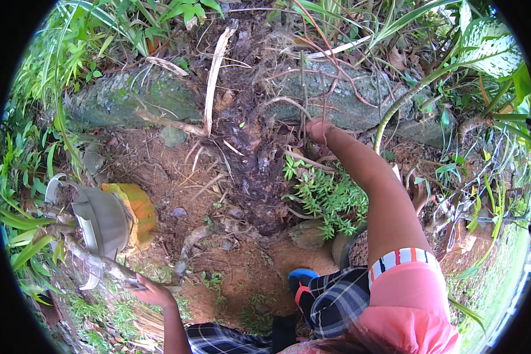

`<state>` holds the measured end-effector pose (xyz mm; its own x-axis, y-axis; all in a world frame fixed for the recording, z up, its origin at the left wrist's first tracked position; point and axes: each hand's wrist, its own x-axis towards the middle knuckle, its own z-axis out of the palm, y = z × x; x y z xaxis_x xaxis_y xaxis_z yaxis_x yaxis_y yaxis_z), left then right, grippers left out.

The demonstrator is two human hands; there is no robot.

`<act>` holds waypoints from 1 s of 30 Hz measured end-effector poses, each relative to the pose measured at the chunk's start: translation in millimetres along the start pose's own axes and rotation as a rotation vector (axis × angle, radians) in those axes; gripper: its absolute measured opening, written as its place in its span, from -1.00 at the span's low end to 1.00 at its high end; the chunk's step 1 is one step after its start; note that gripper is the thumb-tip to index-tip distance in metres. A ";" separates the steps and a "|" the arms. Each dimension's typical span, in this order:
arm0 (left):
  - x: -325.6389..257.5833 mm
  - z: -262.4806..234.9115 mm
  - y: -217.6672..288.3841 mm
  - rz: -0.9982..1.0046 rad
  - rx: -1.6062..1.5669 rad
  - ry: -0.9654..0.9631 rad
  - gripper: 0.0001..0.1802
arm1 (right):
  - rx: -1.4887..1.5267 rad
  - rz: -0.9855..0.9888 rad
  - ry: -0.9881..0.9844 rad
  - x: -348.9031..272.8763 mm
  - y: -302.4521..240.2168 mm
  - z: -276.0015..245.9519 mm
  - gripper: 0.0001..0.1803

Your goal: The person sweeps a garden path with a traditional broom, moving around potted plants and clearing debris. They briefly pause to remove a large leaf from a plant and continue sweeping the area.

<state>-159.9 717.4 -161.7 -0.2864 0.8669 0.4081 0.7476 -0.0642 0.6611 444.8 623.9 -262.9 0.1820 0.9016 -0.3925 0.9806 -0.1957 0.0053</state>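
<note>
My right hand reaches forward to the mossy stone edging, its fingers closed around a thin upright stem among brown roots. Below that forearm grows a small leafy green plant. At the lower left, my left hand is closed beside the thick grey stem of a potted plant. A narrow flat edge shows by its fingers, too small to name. That stem leans out of a broken grey pot, tipped on its side against a yellow-orange block.
A dark, rotting trunk runs down the middle, with a pale split wood strip on it. A round pot stands near my right knee. A large speckled leaf hangs at the upper right. Loose roots cross the brown soil.
</note>
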 end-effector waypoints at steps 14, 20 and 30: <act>-1.2 -1.1 5.0 0.103 0.003 0.050 -0.42 | 0.075 0.163 -0.039 -6.1 -19.9 -16.6 -0.79; -0.9 -2.3 4.3 0.004 -0.009 0.010 -0.39 | 0.040 0.169 -0.066 -47.2 1.2 -26.4 -0.74; -1.3 -1.2 7.7 0.049 -0.060 0.050 -0.43 | 0.103 0.203 -0.253 -40.6 -5.3 1.1 -0.65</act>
<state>-154.4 715.2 -156.4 -0.2812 0.8362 0.4709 0.7247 -0.1366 0.6754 432.1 587.9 -248.0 0.3361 0.7188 -0.6086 0.9115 -0.4108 0.0182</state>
